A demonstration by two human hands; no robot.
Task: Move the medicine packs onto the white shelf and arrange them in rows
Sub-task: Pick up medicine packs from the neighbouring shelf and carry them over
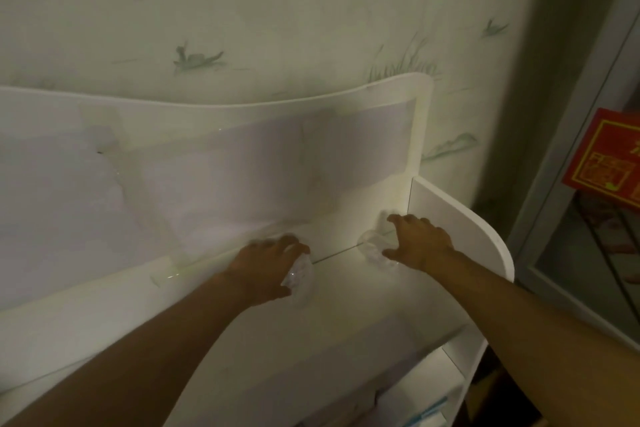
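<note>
White shelf point(346, 315) top sits against the wallpaper wall, and both hands reach to its back edge. The left hand point(268, 269) has its grip curled around a clear medicine pack point(299, 276), fingers bent over it, so the pack can be set down near the shelf's back board. The right hand point(420, 241) has its grip clamped on another clear pack point(372, 250), closer to the shelf's side wall. I think both packs go side by side along the back, to start one neat row. The packs look blurry, so I cannot read them.
</note>
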